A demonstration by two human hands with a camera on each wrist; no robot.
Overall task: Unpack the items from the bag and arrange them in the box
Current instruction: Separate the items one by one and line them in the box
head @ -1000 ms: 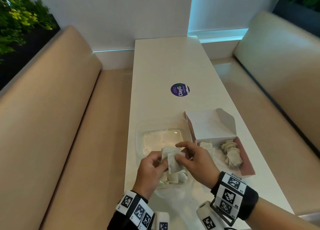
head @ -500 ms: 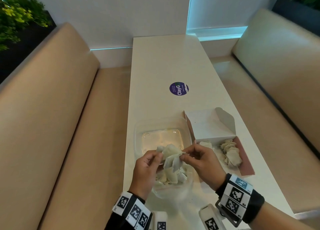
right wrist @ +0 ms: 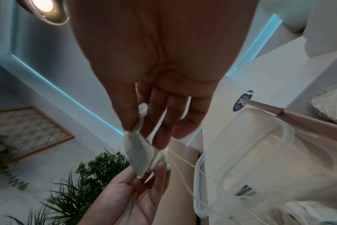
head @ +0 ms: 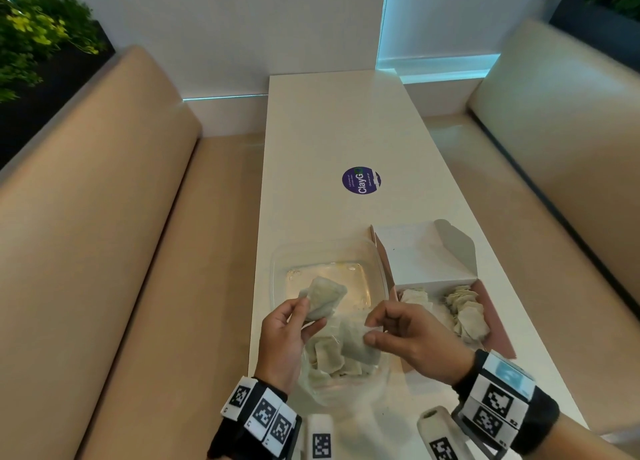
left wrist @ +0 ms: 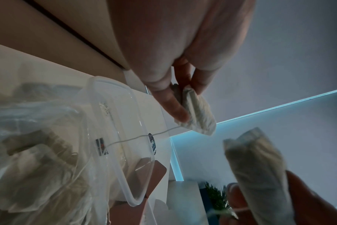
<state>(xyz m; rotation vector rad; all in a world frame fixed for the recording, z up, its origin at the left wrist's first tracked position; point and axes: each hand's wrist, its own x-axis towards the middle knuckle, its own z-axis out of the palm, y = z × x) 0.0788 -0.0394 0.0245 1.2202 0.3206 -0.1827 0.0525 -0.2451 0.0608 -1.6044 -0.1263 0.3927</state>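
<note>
A clear plastic bag (head: 332, 366) of pale tea bags lies on the white table (head: 329, 130) between my hands. My left hand (head: 304, 310) pinches one tea bag (head: 323, 300) and holds it up over the clear plastic tub (head: 277, 269); the left wrist view shows this tea bag (left wrist: 198, 111) trailing a thin string. My right hand (head: 372, 331) pinches a second tea bag (head: 356, 347) just above the bag. The open white box (head: 433, 283) with pink flaps stands to the right, with several tea bags (head: 467, 314) inside.
A purple round sticker (head: 361, 180) marks the table's middle. Beige bench seats (head: 104, 252) flank the table on both sides. Green plants (head: 31, 34) stand behind the left bench. The box lid (head: 419, 252) stands upright behind the box.
Both hands held one clump of tea bags together. Now they have pulled apart: the left hand has drawn one tea bag up and left, and the right keeps another.
</note>
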